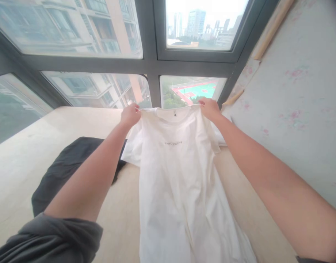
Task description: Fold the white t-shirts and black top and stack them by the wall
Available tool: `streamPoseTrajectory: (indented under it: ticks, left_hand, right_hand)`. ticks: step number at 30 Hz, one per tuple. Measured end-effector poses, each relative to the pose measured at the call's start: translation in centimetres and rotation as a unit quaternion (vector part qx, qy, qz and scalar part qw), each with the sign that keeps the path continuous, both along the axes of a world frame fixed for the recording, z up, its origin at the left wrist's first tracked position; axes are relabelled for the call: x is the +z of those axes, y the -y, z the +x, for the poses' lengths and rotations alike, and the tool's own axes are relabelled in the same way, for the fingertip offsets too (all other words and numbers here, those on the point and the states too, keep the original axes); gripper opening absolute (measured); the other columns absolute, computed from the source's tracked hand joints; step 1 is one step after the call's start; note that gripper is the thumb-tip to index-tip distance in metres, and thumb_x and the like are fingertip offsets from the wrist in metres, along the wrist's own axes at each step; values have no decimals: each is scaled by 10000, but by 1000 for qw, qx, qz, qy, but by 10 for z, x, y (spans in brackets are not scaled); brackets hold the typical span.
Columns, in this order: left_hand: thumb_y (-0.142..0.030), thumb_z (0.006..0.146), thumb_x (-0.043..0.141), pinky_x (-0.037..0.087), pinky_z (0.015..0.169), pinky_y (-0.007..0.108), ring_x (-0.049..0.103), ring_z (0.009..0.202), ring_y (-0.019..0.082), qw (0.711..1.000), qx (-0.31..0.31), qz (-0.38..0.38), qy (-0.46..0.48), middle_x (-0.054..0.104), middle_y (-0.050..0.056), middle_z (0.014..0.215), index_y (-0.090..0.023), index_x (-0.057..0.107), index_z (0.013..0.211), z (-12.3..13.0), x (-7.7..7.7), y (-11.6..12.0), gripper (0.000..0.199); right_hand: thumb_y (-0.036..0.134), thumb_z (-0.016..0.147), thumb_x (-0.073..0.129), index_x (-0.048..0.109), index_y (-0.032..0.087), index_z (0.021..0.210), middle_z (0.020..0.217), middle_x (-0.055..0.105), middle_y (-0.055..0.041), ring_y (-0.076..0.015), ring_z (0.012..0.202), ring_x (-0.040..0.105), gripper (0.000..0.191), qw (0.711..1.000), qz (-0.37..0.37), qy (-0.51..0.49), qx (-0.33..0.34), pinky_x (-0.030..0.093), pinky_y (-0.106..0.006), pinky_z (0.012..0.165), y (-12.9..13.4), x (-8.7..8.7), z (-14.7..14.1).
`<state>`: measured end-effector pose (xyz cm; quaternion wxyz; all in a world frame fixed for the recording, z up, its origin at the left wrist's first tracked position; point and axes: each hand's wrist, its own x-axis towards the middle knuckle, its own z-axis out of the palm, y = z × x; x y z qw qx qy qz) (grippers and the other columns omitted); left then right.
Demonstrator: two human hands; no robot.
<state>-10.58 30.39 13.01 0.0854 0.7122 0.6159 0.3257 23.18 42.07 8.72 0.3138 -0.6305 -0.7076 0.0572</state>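
Note:
A white T-shirt (168,175) with small dark lettering across its chest is stretched out in front of me, its neckline at the far end and its body running toward me. My left hand (130,114) pinches the shirt at the left shoulder. At the opposite shoulder, my right hand (209,108) has its fingers closed on the cloth. Soft creases run down the front, and the lower hem lies beyond the bottom of the view.
Dark folded cloth (72,164) lies left of the shirt, partly behind my left forearm. The pale wooden surface (121,215) reaches grey-framed windows (151,65). A flowered wall (299,102) stands at the right. Some white cloth (226,137) lies by the right sleeve.

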Motion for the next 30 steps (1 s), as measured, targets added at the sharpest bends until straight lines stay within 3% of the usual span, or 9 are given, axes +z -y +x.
streamPoseTrajectory:
  ticks: [3, 6, 9, 12, 16, 19, 24, 27, 30]
  left_hand:
    - [-405, 940, 596, 515, 962, 475, 599, 1127, 235, 999, -24, -28, -13, 581, 112, 1308, -161, 566, 1280, 11, -25, 11, 420]
    - [-406, 894, 621, 477, 1023, 449, 594, 1166, 254, 996, -49, -65, -25, 608, 107, 1288, -187, 602, 1236, 9, -66, 45, 407]
    - [-390, 870, 557, 448, 1065, 473, 572, 1232, 290, 990, -61, -116, -45, 607, 109, 1318, -210, 590, 1254, -13, -114, 104, 425]
    - [-482, 826, 544, 550, 927, 448, 656, 1086, 290, 978, 25, -205, 14, 634, 132, 1248, -191, 561, 1264, -43, -151, 175, 527]
    - [-648, 765, 577, 607, 799, 444, 726, 852, 284, 902, 148, -348, 210, 714, 108, 1039, -194, 507, 1274, -54, -168, 258, 686]
    - [-677, 747, 609, 585, 898, 474, 725, 963, 322, 845, 105, -423, 311, 751, 93, 1010, -244, 577, 1212, -26, -170, 297, 636]
    - [-563, 706, 727, 509, 1020, 488, 667, 1117, 359, 818, 15, -450, 358, 727, 136, 1172, -188, 694, 1126, 33, -166, 308, 564]
    - [-544, 721, 731, 483, 1033, 485, 656, 1117, 359, 834, 46, -413, 364, 735, 137, 1145, -154, 714, 1070, 40, -153, 295, 524]
    - [-537, 739, 731, 529, 960, 422, 654, 1115, 320, 810, 114, -342, 462, 738, 103, 1116, -163, 668, 1150, 22, -137, 275, 559]
  right_hand:
    - [136, 792, 538, 613, 108, 1283, 1250, 649, -146, -263, 1107, 597, 498, 999, -11, -6, 40, 455, -421, 984, 24, -16, -2]
    - [214, 813, 558, 603, 164, 1296, 1310, 633, -111, -241, 1101, 625, 487, 993, -28, -56, 97, 488, -423, 988, 87, -43, 12]
    - [300, 843, 547, 640, 186, 1223, 1246, 672, -100, -231, 1077, 654, 407, 989, -70, -115, 68, 533, -408, 944, 172, -76, 40]
    - [378, 868, 529, 651, 215, 1181, 1158, 709, -89, -233, 978, 692, 373, 978, -159, -136, -6, 559, -406, 895, 260, -108, 70]
    - [503, 866, 516, 685, 256, 1097, 1002, 748, -78, -266, 859, 717, 378, 950, -257, -142, -107, 587, -405, 779, 356, -134, 83]
    - [554, 866, 508, 692, 283, 1117, 963, 756, -73, -296, 848, 720, 413, 937, -306, -120, -121, 584, -431, 744, 401, -143, 64]
    - [407, 856, 534, 651, 235, 1281, 1235, 696, -107, -318, 1102, 674, 473, 943, -313, -102, -54, 531, -449, 920, 406, -145, 25]
    - [399, 867, 536, 683, 203, 1218, 1254, 688, -106, -280, 1148, 653, 429, 930, -306, -201, -14, 495, -407, 987, 378, -133, 26]
    - [483, 849, 587, 672, 189, 1197, 1147, 726, -110, -263, 1014, 691, 463, 895, -281, -343, -37, 541, -358, 845, 346, -118, 45]
